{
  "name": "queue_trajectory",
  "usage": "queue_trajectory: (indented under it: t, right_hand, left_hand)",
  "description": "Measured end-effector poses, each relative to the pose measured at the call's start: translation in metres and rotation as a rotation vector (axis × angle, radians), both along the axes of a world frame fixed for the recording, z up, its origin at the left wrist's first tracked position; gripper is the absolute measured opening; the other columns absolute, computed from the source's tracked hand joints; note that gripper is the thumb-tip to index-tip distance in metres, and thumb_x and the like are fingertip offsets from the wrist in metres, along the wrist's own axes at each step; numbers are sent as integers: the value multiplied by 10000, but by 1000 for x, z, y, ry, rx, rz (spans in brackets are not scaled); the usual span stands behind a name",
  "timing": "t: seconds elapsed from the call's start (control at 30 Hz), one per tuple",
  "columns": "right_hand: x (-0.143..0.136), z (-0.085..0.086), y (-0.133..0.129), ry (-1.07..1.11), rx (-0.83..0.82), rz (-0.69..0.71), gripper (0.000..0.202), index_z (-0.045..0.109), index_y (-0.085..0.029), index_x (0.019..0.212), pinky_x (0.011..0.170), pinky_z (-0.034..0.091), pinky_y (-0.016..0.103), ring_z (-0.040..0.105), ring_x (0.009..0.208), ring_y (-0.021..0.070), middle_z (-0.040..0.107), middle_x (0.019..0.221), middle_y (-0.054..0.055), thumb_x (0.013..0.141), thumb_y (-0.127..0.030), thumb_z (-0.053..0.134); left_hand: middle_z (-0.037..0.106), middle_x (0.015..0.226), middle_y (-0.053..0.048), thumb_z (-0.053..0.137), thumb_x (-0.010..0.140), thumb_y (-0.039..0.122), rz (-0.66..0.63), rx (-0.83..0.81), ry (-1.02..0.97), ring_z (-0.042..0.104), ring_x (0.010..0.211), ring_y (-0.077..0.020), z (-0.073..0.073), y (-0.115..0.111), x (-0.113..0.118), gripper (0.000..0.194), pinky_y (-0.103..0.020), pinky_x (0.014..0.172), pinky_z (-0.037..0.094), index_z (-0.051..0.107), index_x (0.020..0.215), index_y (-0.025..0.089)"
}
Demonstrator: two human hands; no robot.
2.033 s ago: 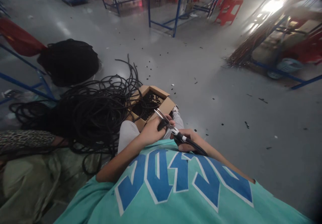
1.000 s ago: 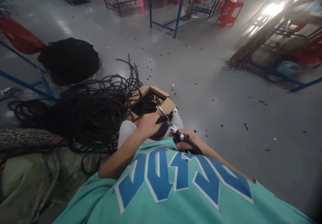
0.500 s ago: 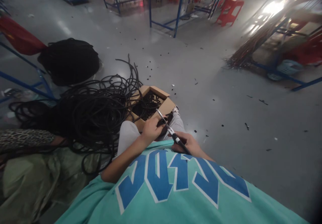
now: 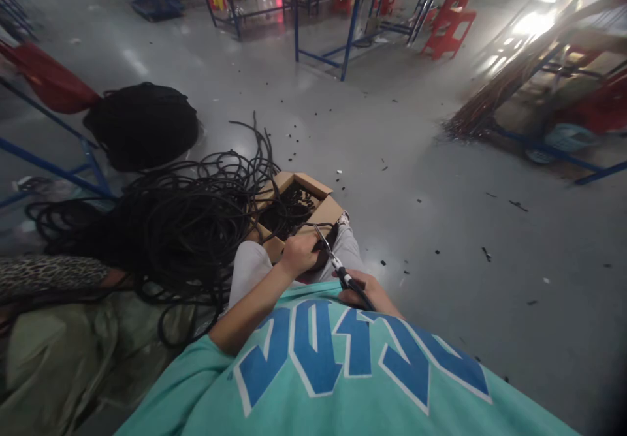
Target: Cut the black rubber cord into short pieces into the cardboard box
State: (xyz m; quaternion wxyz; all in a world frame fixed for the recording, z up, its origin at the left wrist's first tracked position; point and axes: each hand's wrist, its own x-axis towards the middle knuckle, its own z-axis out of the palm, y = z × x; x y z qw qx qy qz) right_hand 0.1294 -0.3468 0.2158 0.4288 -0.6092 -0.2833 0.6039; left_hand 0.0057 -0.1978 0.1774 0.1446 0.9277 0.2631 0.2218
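My right hand (image 4: 365, 287) is wrapped round the black handle of a metal cutting tool (image 4: 336, 263), whose blades point up and left. Beside the blades my left hand (image 4: 300, 253) is closed on a black cord (image 4: 321, 226). Just beyond both hands an open cardboard box (image 4: 327, 213) holds many small black pieces (image 4: 302, 200). A large tangle of black cord (image 4: 191, 211) lies on the floor to the left, with strands reaching over the box.
A round black bundle (image 4: 142, 126) and blue frame (image 4: 59, 170) stand left. A person's patterned sleeve (image 4: 49, 269) shows at lower left. Ahead are a blue-legged table (image 4: 345, 44) and red stools (image 4: 449, 25). Dark scraps dot the floor (image 4: 416, 142).
The whole view has shifted slightly, so surroundings sit lower in the picture. My left hand has turned a little beside the blades; my right hand still holds the tool.
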Motion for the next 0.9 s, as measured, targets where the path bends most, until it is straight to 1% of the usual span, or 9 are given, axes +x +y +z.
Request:
queue_trajectory:
  t: [0.07,0.13,0.2,0.27,0.37,0.5,0.6,0.73,0.9]
  right_hand:
    - [5,-4,1,57,22,38,421,593,-137,910,478,311,222,407,493,85,446,542,-49,515,-262,665]
    - [11,-5,1,155,52,105,435,570,-140,935,498,324,229,447,508,97,491,567,-38,534,-277,667]
    - [17,-3,1,255,84,165,455,541,-149,978,511,323,229,460,527,98,518,599,-30,560,-275,668]
    - [21,1,0,302,116,209,464,523,-156,998,523,325,227,462,556,97,533,640,-19,573,-264,671]
    - [25,9,0,241,142,252,436,528,-154,992,516,318,222,444,554,91,521,641,-20,591,-259,661]
    - [24,19,0,104,129,266,413,555,-147,974,479,288,210,395,497,71,467,586,-45,590,-268,651]
    - [23,25,1,45,117,256,418,570,-145,974,477,289,208,377,486,67,450,576,-49,590,-290,649]
    - [23,27,2,15,134,275,415,598,-141,948,483,296,203,385,508,71,452,596,-38,578,-318,659]
    - [22,30,3,-24,162,262,366,625,-139,893,488,310,193,385,512,68,460,598,-35,565,-296,667]
  left_hand:
    - [656,676,-76,493,703,228,-11,-38,27,628,666,-195,2,2,-1,182,-281,596,465,627,792,142]
    - [666,711,-76,508,701,231,-34,-109,53,632,694,-191,7,3,-1,188,-278,622,474,631,814,145]
    - [679,791,-74,510,703,218,-48,-199,50,636,755,-187,14,5,0,223,-277,672,482,628,882,152]
    - [680,890,-63,498,714,202,-13,-286,2,631,827,-180,22,7,0,274,-273,727,481,612,961,165]
    - [677,951,-44,503,728,234,55,-373,-83,622,884,-176,36,9,-2,284,-266,769,474,608,986,175]
    - [678,964,-35,531,722,262,78,-431,-137,618,904,-180,47,9,-6,271,-271,796,469,630,962,185]
    - [675,982,-20,533,725,247,73,-457,-157,618,906,-173,51,8,-8,280,-270,811,467,632,982,200]
    - [661,1028,-2,528,727,227,52,-446,-137,611,934,-171,50,8,-10,317,-270,830,462,616,1031,221]
    - [650,1056,-8,514,720,181,-55,-393,-116,600,969,-168,44,8,-9,362,-267,845,457,591,1072,218]
